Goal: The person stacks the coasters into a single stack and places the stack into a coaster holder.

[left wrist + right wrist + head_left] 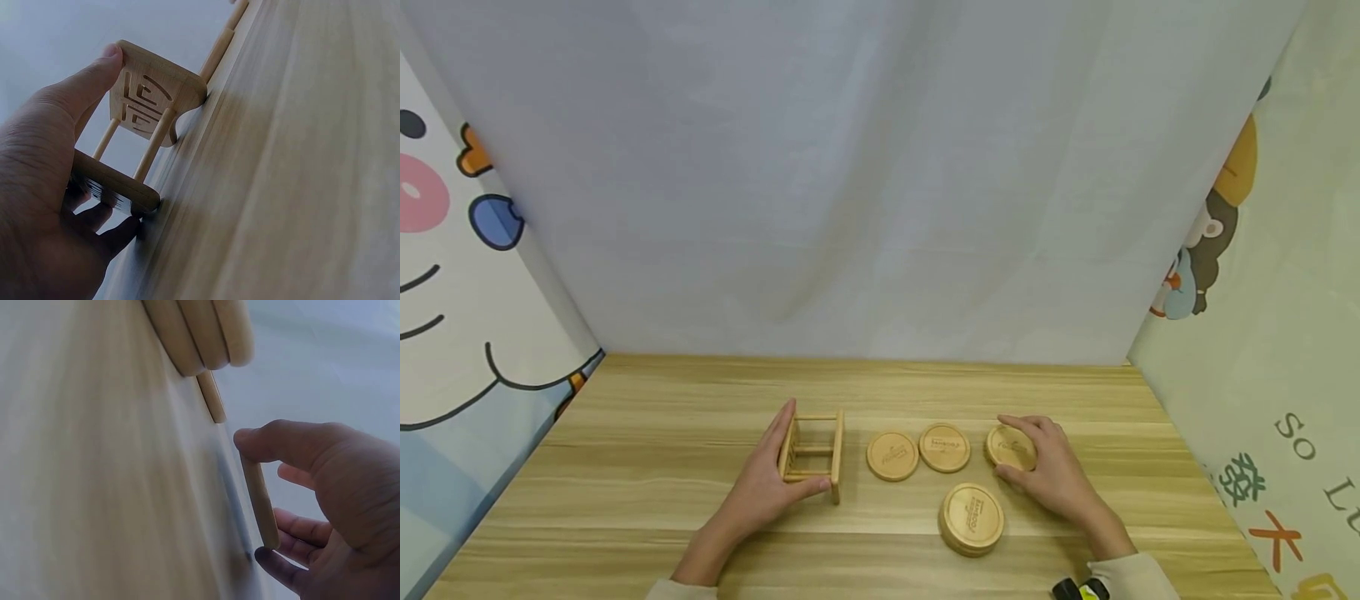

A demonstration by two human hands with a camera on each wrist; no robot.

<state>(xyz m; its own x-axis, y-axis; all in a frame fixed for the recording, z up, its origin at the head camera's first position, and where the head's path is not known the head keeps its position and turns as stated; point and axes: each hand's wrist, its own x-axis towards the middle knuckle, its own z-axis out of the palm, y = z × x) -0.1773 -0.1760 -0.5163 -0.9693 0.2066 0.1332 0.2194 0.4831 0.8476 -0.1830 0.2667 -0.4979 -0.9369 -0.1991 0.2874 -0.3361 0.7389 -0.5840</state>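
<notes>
My left hand [763, 487] grips a small wooden coaster rack [838, 458], thumb on one end panel and fingers on the other. In the left wrist view, thin rods join the rack's two panels [147, 90], one showing cut-out slots. On the right, my right hand [1054, 477] pinches a round wooden coaster [1012, 448] by its edge, between thumb and fingers. The right wrist view shows this coaster [260, 500] edge-on, a little above the table with a shadow beneath. Between the hands lie two flat coasters, a left one [892, 457] and a right one [945, 448].
A stack of coasters [972, 518] stands nearer the front, left of my right hand; three layers [200, 334] show in the right wrist view. The wood-grain table [700, 417] ends at a pale curtain [865, 208] behind. Printed cloths hang at both sides.
</notes>
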